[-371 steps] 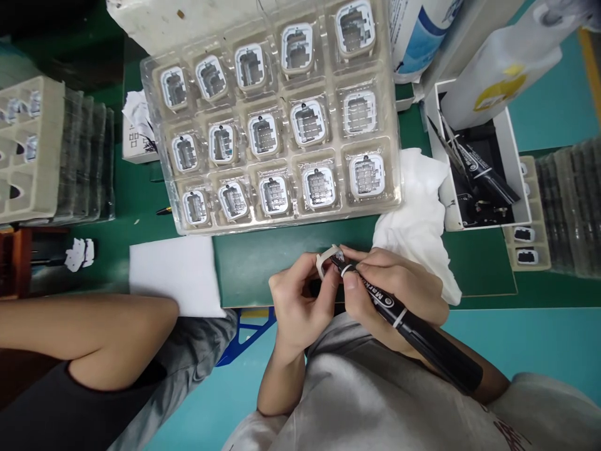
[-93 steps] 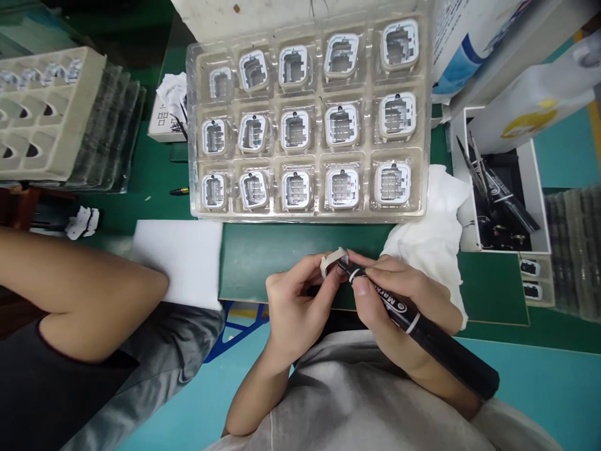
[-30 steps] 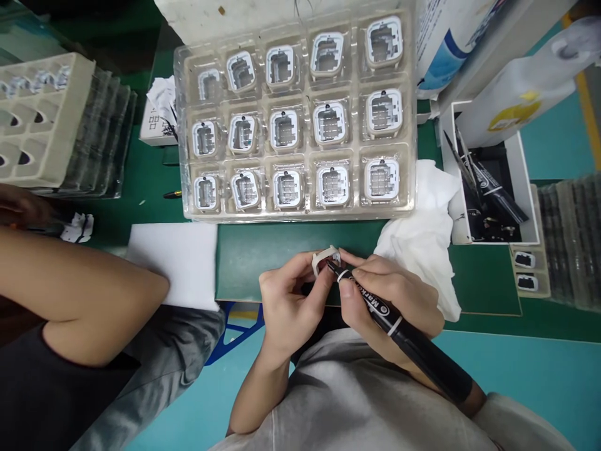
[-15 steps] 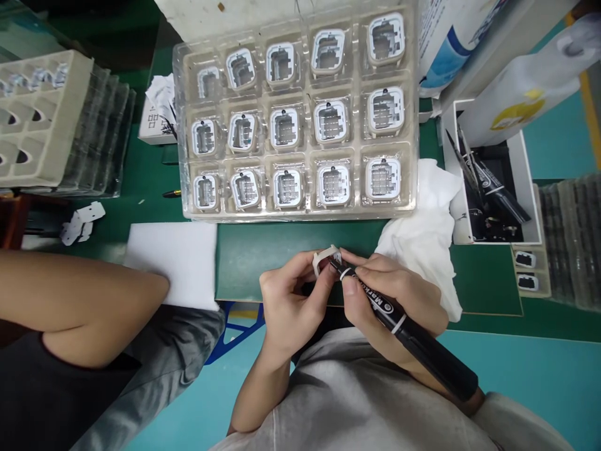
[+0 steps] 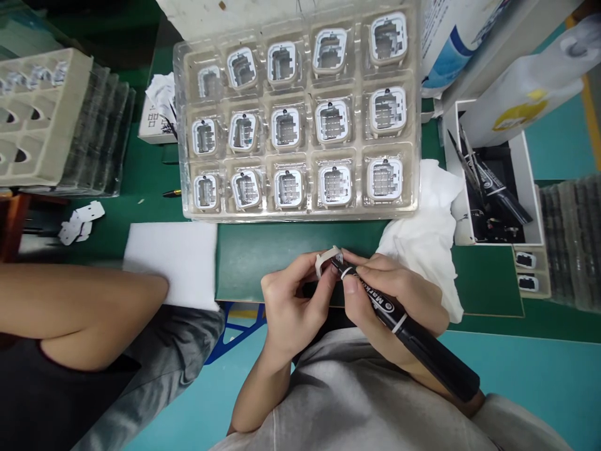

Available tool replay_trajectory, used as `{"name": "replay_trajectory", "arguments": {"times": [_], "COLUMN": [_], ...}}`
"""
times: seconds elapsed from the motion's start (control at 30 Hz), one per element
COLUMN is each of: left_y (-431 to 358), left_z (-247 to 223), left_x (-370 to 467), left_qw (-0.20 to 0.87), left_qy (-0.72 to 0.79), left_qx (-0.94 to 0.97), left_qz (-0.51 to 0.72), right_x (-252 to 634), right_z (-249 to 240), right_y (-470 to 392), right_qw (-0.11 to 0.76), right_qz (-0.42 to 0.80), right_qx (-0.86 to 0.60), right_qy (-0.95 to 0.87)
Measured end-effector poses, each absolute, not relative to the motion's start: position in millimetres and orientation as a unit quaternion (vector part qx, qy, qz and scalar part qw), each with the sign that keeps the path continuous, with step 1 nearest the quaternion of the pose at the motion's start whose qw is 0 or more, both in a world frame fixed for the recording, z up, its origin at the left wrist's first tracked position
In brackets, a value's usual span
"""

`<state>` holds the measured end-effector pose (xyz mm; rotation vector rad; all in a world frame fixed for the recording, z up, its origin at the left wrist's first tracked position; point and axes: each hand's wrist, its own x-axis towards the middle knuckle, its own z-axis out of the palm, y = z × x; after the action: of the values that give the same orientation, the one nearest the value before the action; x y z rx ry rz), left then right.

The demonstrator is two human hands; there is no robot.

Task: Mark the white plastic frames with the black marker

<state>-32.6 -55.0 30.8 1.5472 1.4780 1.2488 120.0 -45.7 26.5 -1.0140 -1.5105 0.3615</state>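
My left hand [image 5: 291, 307] pinches a small white plastic frame part [image 5: 327, 261] just above the near edge of the dark green mat [image 5: 263, 254]. My right hand [image 5: 394, 300] grips a black marker pen [image 5: 413, 341], and its tip touches the white part. Beyond my hands lies a clear blister tray [image 5: 300, 116] with three rows of the same white frame parts; its top left pocket looks different from the others.
A crumpled white cloth [image 5: 429, 232] lies right of my hands. A white box [image 5: 493, 178] with black markers and tweezers stands at the right. A white foam sheet [image 5: 171, 263] and stacked trays [image 5: 51, 119] are at the left. Another person's arm [image 5: 79, 313] rests at the lower left.
My hands hold the same pose, with the pen tip shifting slightly on the part. The other person's hand at the far left has drawn back, and small white parts there have moved.
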Motion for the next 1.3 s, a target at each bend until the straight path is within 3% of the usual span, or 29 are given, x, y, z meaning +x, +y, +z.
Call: {"name": "replay_trajectory", "arguments": {"times": [0.17,0.3,0.57,0.73,0.83,1.1,1.17,1.3], "left_y": [-56,-54,-47,-43,-41,-37,-38,-43], "left_z": [30,31,38,41,43,38,36,46], "left_x": [-35,-35,-36,-41,-42,-41,-40,-43], "left_qw": [0.323,0.336,0.501,0.549,0.563,0.548,0.547,0.486], "left_qy": [0.565,0.563,0.542,0.538,0.536,0.538,0.531,0.544], "left_qx": [0.603,0.589,0.466,0.432,0.416,0.413,0.418,0.467], "left_qz": [0.461,0.472,0.488,0.471,0.472,0.49,0.494,0.5], "right_x": [117,124,128,123,123,116,127,168], "right_z": [26,34,36,32,35,30,28,21], "right_y": [-45,-49,-52,-52,-54,-51,-53,-55], "right_qw": [0.607,0.556,0.548,0.588,0.569,0.629,0.611,0.469], "right_qz": [0.143,0.181,0.219,0.2,0.23,0.235,0.252,0.337], "right_qx": [-0.443,-0.451,-0.461,-0.465,-0.469,-0.431,-0.432,-0.447], "right_qy": [-0.644,-0.674,-0.663,-0.632,-0.635,-0.603,-0.613,-0.683]}}
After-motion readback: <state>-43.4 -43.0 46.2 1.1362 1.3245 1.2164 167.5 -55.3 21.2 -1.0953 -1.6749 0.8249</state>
